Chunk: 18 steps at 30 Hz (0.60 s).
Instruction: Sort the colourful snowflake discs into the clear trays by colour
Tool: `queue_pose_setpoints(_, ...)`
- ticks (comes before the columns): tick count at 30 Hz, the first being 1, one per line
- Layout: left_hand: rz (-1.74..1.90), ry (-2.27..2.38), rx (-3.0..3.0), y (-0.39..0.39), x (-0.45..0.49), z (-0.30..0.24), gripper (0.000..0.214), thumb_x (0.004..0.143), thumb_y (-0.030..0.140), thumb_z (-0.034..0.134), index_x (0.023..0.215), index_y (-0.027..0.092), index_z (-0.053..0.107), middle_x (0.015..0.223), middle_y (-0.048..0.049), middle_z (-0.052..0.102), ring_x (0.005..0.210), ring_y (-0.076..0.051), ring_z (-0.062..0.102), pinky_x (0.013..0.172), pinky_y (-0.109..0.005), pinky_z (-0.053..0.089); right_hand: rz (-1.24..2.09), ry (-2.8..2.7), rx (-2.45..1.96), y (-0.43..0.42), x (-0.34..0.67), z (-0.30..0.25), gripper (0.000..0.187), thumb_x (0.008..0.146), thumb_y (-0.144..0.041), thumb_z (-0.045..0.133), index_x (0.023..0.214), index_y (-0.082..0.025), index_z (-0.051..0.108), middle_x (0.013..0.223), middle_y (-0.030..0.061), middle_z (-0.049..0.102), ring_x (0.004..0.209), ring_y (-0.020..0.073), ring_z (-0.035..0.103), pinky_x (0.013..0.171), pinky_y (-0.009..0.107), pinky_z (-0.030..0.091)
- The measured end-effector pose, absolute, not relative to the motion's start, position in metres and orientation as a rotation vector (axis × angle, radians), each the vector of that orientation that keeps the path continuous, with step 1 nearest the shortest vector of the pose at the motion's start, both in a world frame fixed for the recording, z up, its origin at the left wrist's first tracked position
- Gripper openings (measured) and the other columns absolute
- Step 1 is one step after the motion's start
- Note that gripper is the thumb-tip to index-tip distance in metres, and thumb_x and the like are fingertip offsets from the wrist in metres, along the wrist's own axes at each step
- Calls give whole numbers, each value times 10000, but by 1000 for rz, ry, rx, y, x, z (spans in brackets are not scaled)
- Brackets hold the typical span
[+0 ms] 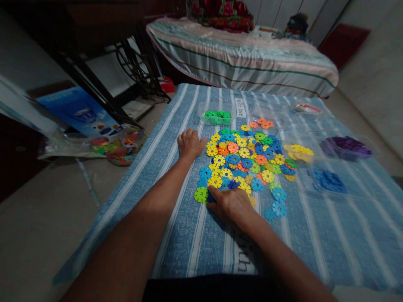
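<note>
Many discs (246,163) at R hand (236,205), fingers' hold unclear; L hand (189,144) on cloth (185,201), fingers wide.

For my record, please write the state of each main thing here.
Disc pile: loose, spread, colours mixed
Left hand: palm down beside pile
Right hand: at pile's near edge, hold unclear
Green discs: boxed
Yellow discs: boxed
Purple pieces: boxed
Blue pieces: boxed
Striped cloth: spread out
Bed cover: draped

This is a home, shown by the bed (248,56) and tablecloth (189,107).
</note>
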<state>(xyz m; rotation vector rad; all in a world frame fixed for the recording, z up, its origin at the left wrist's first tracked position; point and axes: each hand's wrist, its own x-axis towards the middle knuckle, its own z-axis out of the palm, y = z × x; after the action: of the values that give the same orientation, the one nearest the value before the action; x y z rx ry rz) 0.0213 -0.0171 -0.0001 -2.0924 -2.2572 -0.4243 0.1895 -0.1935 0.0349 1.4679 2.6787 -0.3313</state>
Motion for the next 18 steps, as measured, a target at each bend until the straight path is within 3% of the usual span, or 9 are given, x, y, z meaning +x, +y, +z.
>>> queue_pose_setpoints(4, -451, -2244, -2089, -17, 21, 0, 407, 911, 458, 439, 1164, 188, 610, 1396, -135, 543, 1310, -306, 452, 1099, -453, 332, -294, 2705, 1436, -194, 191, 33, 331, 972, -332, 510, 1267, -209, 596, 771, 54, 758, 661, 193, 688, 557, 264, 379)
queue_pose_setpoints(8, -446, -2258, -2090, -19, 22, 1, 404, 913, 454, 443, 1176, 195, 607, 1394, -127, 548, 1311, -306, 451, 1097, -452, 336, -107, 2964, 1477, -202, 199, 15, 227, 972, -274, 475, 1050, -201, 676, 665, 26, 722, 555, 170, 640, 527, 273, 336)
queue_pose_setpoints(12, -421, -2272, -2091, -18, 22, 2, 418, 923, 455, 422, 1199, 190, 591, 1411, -131, 531, 1320, -308, 440, 1098, -449, 329, 8, 3268, 1570, -211, 210, 6, 294, 985, -260, 428, 853, -191, 681, 578, 5, 660, 481, 136, 566, 522, 269, 318)
queue_pose_setpoints(18, -439, -2256, -2093, -17, 21, -1, 408, 916, 451, 425, 1179, 191, 598, 1358, -133, 566, 1290, -311, 465, 1075, -454, 345, 119, 3263, 1775, -206, 263, 17, 298, 980, -283, 471, 847, -188, 721, 619, 23, 674, 526, 120, 570, 542, 237, 337)
